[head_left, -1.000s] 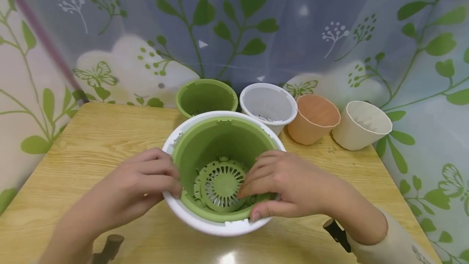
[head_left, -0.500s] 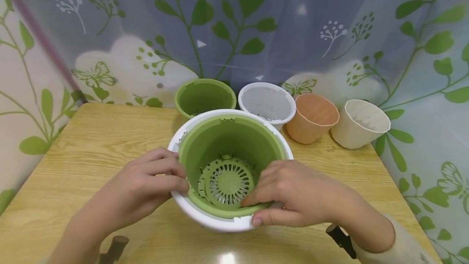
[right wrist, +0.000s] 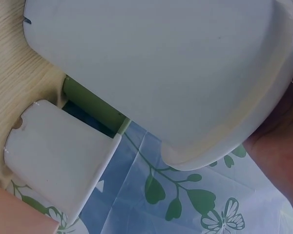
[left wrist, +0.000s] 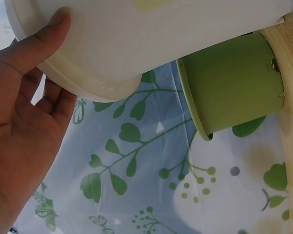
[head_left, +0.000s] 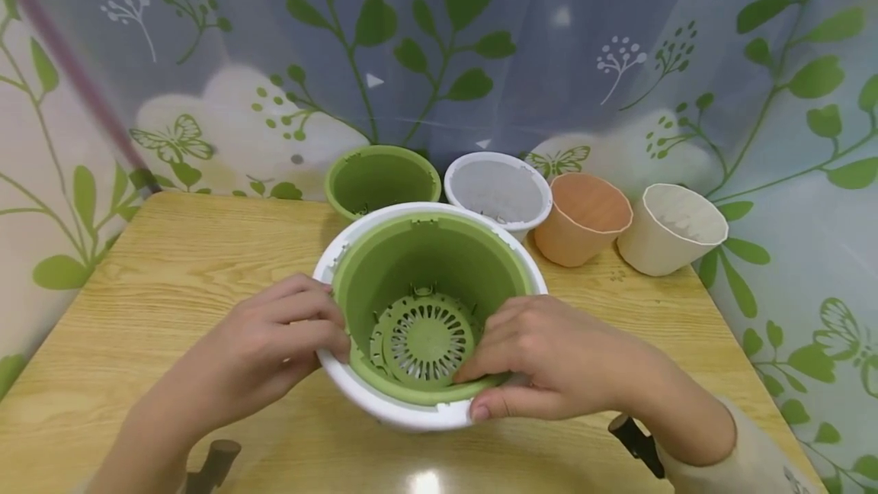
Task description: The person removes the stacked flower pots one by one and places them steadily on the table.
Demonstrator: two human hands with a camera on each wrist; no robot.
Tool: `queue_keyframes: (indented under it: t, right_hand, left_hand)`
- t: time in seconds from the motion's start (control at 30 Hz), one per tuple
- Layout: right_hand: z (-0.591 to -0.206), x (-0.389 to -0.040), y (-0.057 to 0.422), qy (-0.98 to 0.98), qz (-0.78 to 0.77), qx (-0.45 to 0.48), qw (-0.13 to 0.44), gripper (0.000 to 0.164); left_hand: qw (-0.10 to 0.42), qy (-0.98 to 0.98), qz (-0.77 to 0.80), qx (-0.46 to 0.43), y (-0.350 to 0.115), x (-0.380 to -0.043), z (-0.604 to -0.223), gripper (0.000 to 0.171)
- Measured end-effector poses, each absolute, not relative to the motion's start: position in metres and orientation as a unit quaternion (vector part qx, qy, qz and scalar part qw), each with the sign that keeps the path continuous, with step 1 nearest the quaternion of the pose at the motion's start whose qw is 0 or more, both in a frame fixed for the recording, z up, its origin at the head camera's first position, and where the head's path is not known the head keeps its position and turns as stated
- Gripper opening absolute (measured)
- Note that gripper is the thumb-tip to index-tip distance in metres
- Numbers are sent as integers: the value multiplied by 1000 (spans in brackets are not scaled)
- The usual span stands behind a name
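Note:
A large white flowerpot (head_left: 384, 412) stands in front of me, with a green flowerpot (head_left: 418, 261) nested inside it. The green pot's slotted bottom (head_left: 430, 341) shows through its mouth. My left hand (head_left: 281, 338) grips both rims on the left, fingers over the edge and thumb against the white outer wall (left wrist: 112, 44) in the left wrist view. On the right, my right hand (head_left: 542, 357) grips the rims, fingers inside the green pot and thumb on the white rim. Those inner fingers are hidden in the right wrist view, where the white wall (right wrist: 151, 68) fills the top.
Behind stand a smaller green pot (head_left: 382, 174), a smaller white pot (head_left: 497, 181), an orange pot (head_left: 583, 212) and a cream pot (head_left: 665, 231), in a row along the back of the wooden table (head_left: 206, 250). A leaf-patterned curtain (head_left: 274, 44) hangs close behind.
The nested pots have shifted slightly right along with both hands over the second. In the last half second the grip and the pots look almost unchanged.

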State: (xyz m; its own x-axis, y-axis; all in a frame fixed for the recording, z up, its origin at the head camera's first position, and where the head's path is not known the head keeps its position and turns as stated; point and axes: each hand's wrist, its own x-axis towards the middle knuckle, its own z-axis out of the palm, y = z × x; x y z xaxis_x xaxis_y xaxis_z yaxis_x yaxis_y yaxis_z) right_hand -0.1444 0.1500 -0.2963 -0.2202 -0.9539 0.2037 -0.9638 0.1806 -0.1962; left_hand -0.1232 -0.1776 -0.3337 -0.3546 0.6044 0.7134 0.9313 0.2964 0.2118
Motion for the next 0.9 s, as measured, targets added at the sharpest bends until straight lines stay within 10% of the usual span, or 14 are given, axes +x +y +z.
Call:
queue_keyframes:
  t: [0.9]
  right_hand:
    - [-295,-146,151,-756,192,625,28,29]
  left_hand:
    - [250,-761,-327,-502,-173,-121,-336,20]
